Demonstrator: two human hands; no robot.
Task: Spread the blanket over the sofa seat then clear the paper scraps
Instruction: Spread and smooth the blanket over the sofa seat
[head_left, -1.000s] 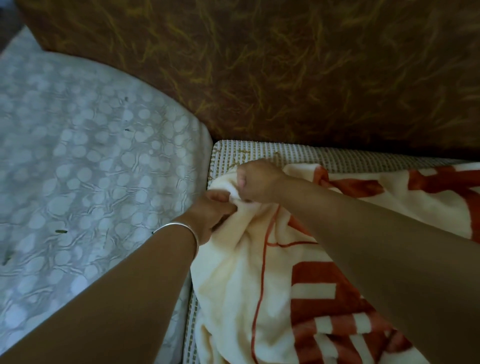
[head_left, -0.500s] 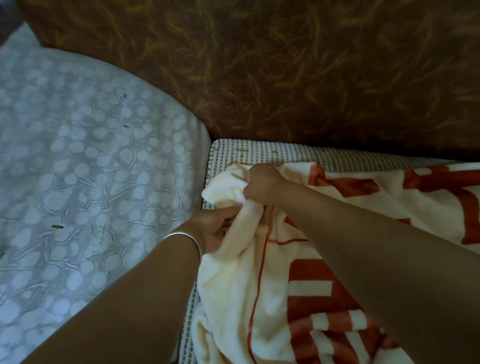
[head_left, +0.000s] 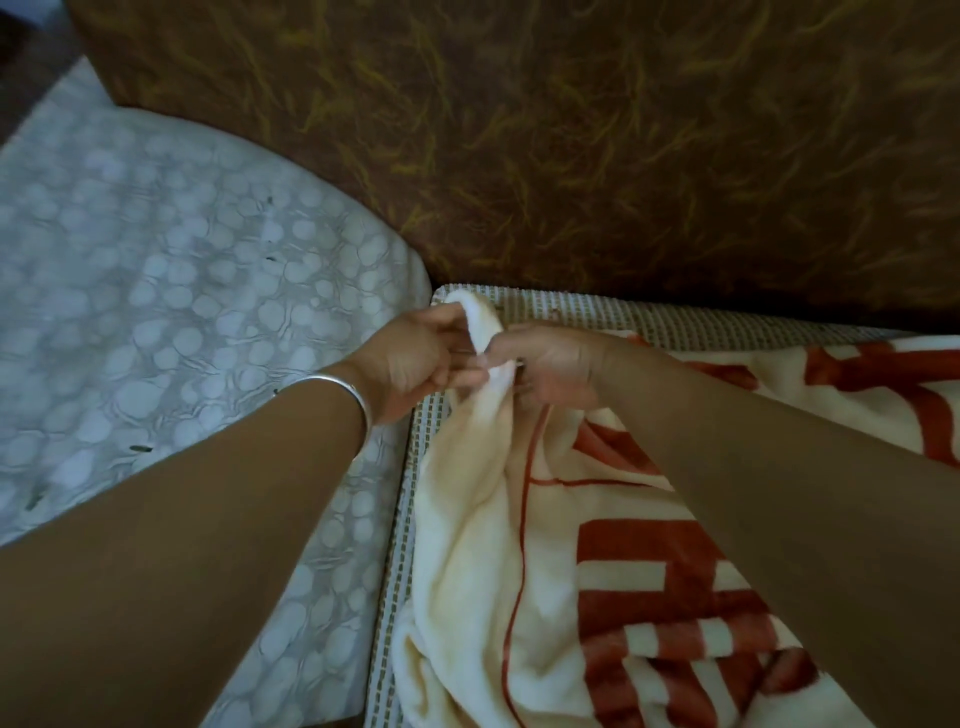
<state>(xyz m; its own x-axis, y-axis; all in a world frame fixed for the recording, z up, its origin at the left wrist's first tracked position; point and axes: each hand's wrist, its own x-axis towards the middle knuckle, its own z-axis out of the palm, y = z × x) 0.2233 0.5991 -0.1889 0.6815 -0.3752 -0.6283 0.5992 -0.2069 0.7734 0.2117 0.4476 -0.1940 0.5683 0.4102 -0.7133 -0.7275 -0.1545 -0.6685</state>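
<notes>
Evidently the left grip (head_left: 415, 358) and right grip (head_left: 550, 364) both pinch the cream corner of the blanket (head_left: 483, 545), which trails bunched below them over the sofa seat (head_left: 597, 314), likely to tuck that corner just beyond them.

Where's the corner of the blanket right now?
In the head view, the corner of the blanket is up at the back left corner of the sofa seat, pinched between the left hand and right hand, just below the brown backrest.
</notes>
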